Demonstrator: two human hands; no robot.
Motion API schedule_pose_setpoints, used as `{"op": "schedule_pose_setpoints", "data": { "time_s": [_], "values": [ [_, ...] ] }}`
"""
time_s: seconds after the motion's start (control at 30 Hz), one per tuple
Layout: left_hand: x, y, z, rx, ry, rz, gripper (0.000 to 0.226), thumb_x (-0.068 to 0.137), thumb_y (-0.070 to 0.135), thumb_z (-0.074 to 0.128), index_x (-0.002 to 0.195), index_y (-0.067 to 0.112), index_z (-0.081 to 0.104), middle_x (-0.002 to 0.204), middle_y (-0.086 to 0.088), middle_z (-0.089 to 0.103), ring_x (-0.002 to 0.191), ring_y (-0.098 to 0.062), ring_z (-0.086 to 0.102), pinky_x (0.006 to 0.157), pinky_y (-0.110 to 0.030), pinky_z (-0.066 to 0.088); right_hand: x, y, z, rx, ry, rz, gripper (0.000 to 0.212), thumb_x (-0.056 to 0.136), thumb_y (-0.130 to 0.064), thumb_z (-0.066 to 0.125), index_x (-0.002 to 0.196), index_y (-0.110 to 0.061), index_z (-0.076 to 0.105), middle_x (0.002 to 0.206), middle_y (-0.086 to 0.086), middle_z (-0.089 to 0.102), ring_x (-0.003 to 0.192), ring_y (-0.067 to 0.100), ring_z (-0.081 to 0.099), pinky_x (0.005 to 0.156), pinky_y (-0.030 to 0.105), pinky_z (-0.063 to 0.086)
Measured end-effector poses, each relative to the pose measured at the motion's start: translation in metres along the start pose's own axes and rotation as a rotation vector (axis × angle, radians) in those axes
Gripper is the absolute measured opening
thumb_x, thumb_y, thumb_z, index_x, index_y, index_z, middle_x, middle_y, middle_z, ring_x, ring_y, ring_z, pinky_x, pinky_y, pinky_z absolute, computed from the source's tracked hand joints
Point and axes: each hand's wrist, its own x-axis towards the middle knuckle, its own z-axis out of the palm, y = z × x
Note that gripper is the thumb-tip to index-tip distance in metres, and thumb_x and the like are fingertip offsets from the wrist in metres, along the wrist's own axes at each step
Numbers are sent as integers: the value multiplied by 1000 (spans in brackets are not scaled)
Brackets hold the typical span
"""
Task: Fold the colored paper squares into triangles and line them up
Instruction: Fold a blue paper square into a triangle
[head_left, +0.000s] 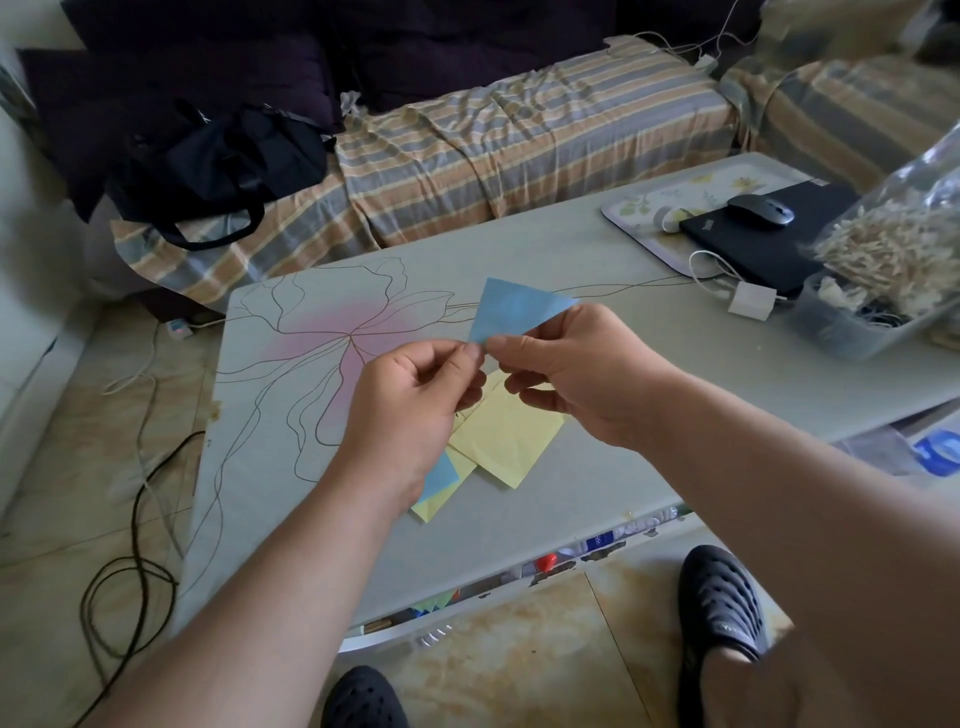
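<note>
Both hands hold a blue paper triangle (511, 316) up in the air over the worktop (597, 270). The left hand (410, 400) & right hand (576, 371) meet at the triangle's low corner. Left fingers (470, 356) pinch that corner, right fingers (501, 344) pinch it too, just beside them. The rest of the triangle sticks up past the fingers. Under the hands lies a pile of yellow paper squares (506, 434) w/ a blue paper (441, 475) peeking out near the left wrist. Far right of the fingers: a black laptop (753, 244) w/ a mouse (761, 210) on it.
</note>
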Motion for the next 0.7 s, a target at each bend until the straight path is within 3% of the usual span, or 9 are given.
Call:
{"op": "schedule_pose_setpoints", "data": {
  "time_s": [0.13,0.33,0.7],
  "values": [
    [-2,2,4,-19,67,39,15,98,18,71,84,16,76,68,4,72,69,-13,66,80,-35,60,1,-6,-7,130,44,15,19,91,-22,79,92,-11,63,73,-2,70,67,14,66,70,31,54],
    [-4,1,4,79,99,122,19,98,26,72,80,20,76,73,2,76,72,-14,69,79,-36,59,-1,-10,-13,219,55,3,27,91,-19,78,73,-18,58,76,0,69,64,16,64,74,34,51],
    [-1,1,3,87,61,135,18,102,23,66,87,24,76,78,4,78,77,-13,74,88,-38,62,-3,-22,-25,319,110,-5,22,93,-16,75,73,-18,67,75,2,66,66,19,62,75,35,49]
  ]
}}
